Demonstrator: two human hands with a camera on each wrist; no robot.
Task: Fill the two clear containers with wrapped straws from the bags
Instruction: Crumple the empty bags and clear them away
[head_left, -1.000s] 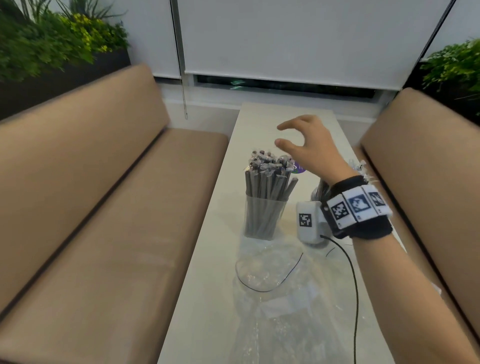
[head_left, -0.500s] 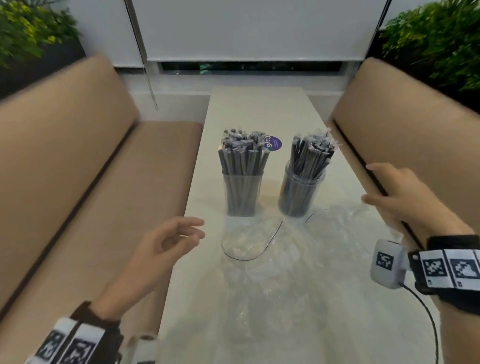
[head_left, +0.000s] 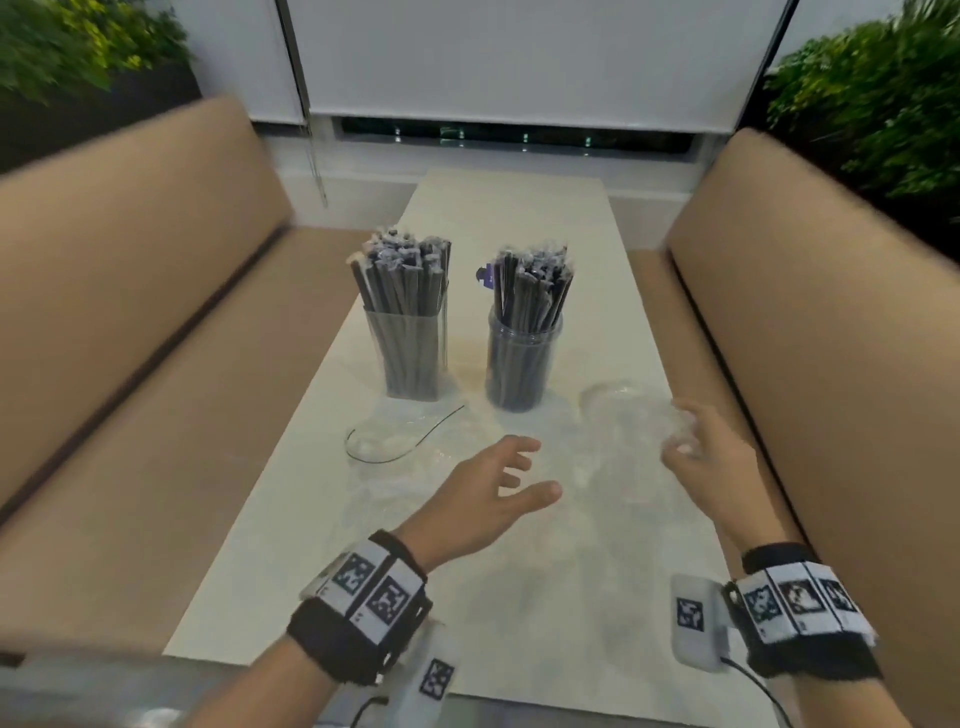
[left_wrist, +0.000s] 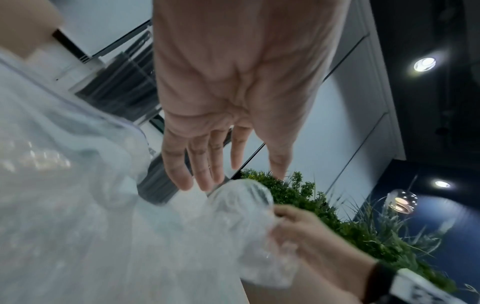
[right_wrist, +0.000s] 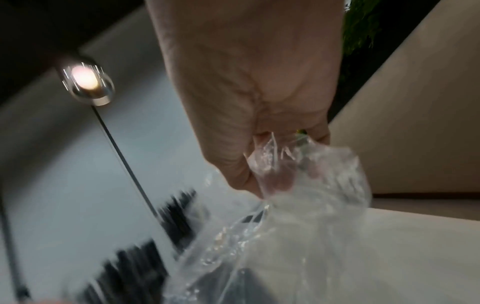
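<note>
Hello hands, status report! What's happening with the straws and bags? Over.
Right hand gripping an empty bag. Left hand open, holding nothing. Both containers packed with straws. Nothing in the way.

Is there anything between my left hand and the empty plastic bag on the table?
Nothing visible. The left hand hovers open directly over the crumpled clear bag, with no object between. The right hand already grips that bag's far edge.

Pale table (head_left: 519, 208), two straw-filled clear containers (head_left: 410, 358) upright side by side, crumpled clear bags (head_left: 415, 447) (nearer edge)
</note>
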